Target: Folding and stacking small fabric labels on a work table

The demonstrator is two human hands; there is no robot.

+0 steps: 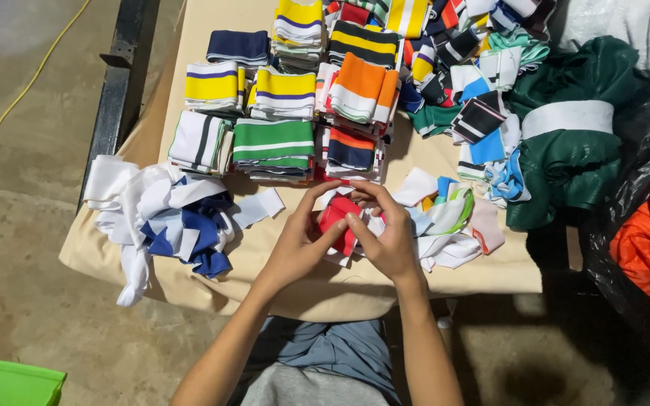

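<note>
The left hand [295,244] and the right hand [389,237] are meeting over the near edge of the surface [212,282], which is draped in tan cloth. Both are gripping a small red cloth piece [338,218] between them: the left thumb and fingers are curling around its left side, and the right thumb is pressing down on its front while the right fingers are wrapping over the top. The red piece is sitting just above a loose heap of pale scraps [449,225] that is spreading out to the right of the hands.

To the left, a jumble of white and blue scraps [171,218] is lying near the surface's corner. Behind the hands, folded striped bands [283,113] are standing in neat stacks, green, yellow, orange and navy. A dark green bundle [566,128] tied with a white strip is lying at the right, touching black plastic sheeting [641,150]. A green tub [9,383] is sitting on the floor at the lower left.
</note>
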